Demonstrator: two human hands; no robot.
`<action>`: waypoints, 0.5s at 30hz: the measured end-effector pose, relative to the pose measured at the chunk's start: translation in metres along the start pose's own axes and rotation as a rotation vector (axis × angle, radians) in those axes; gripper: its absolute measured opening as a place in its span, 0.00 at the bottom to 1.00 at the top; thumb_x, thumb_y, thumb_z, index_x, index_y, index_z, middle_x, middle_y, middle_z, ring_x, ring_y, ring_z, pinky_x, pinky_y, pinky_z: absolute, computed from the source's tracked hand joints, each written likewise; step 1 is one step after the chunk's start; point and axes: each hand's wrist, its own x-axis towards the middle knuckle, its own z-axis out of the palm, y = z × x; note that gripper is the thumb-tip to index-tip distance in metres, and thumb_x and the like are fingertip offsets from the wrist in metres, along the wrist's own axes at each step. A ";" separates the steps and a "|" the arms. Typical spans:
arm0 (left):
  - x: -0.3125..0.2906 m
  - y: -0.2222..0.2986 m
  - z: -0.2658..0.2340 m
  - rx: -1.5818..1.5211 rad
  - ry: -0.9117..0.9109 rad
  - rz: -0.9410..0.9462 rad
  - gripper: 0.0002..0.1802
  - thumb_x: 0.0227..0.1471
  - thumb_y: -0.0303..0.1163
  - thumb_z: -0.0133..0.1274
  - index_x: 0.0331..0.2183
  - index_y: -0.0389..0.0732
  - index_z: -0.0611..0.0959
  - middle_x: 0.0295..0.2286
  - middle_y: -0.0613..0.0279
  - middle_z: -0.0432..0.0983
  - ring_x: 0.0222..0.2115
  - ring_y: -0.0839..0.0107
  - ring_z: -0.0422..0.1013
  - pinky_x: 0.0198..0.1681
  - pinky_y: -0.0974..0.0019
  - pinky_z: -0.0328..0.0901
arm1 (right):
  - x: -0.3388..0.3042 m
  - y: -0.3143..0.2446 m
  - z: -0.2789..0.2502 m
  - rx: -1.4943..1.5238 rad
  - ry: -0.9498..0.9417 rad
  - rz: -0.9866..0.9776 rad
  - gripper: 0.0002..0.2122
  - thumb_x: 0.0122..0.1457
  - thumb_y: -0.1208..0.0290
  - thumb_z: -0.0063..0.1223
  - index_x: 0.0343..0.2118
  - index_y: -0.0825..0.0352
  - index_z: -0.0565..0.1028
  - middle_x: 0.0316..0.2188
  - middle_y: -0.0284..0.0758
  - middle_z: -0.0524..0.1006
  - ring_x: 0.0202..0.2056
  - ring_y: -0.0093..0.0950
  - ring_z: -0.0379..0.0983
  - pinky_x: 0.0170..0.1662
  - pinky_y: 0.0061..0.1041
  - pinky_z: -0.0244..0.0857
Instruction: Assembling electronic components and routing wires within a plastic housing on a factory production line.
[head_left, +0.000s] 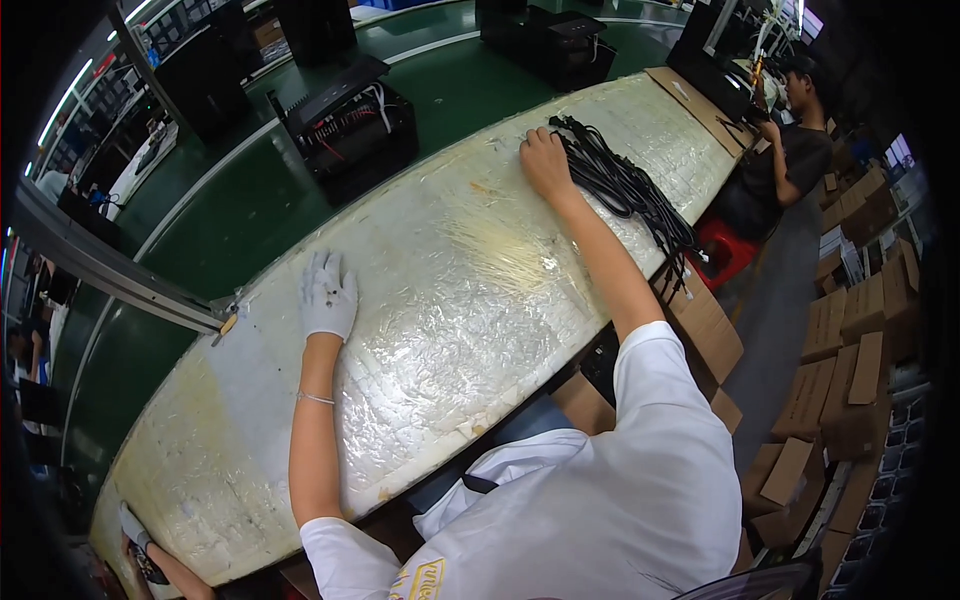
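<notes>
My left hand, in a white glove with dark spots, lies flat on the film-covered worktable, fingers stretched out. Farther right and farther from me, my bare right hand rests palm down at the left end of a bundle of black cables. Its fingers are slightly bent and apart, with nothing visible in them; its thumb side is partly hidden. A loose spread of thin cream strips, like cable ties, lies on the table between my hands.
Beyond the table runs a green conveyor carrying black equipment housings. A metal post stands at left. A co-worker sits on a red stool at far right; another's gloved hand is lower left. Cardboard boxes line the right.
</notes>
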 end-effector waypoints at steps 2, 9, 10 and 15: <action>0.001 -0.001 0.000 -0.007 0.000 -0.006 0.23 0.57 0.40 0.48 0.51 0.41 0.75 0.55 0.52 0.66 0.59 0.56 0.58 0.62 0.57 0.52 | 0.002 0.001 0.001 0.001 -0.079 -0.052 0.06 0.48 0.75 0.49 0.26 0.66 0.78 0.32 0.37 0.74 0.41 0.35 0.68 0.40 0.33 0.62; -0.003 -0.004 0.005 -0.009 0.030 0.004 0.23 0.57 0.41 0.48 0.51 0.41 0.75 0.55 0.53 0.66 0.59 0.56 0.58 0.63 0.56 0.51 | -0.001 -0.033 -0.067 1.925 -0.446 0.805 0.05 0.62 0.72 0.50 0.33 0.67 0.76 0.35 0.33 0.78 0.27 0.15 0.66 0.32 0.15 0.64; -0.003 -0.004 0.004 -0.012 0.025 -0.001 0.23 0.57 0.41 0.48 0.51 0.41 0.75 0.55 0.53 0.66 0.59 0.56 0.58 0.63 0.56 0.51 | -0.004 -0.042 -0.091 1.924 -0.455 0.807 0.05 0.62 0.72 0.50 0.33 0.67 0.76 0.35 0.33 0.78 0.27 0.15 0.66 0.32 0.15 0.64; 0.000 -0.006 0.004 -0.002 0.022 0.010 0.23 0.57 0.41 0.48 0.51 0.41 0.75 0.55 0.54 0.66 0.59 0.56 0.58 0.63 0.57 0.51 | -0.024 -0.061 -0.186 2.436 -0.623 0.604 0.04 0.63 0.72 0.50 0.36 0.66 0.73 0.34 0.35 0.78 0.26 0.14 0.66 0.31 0.15 0.62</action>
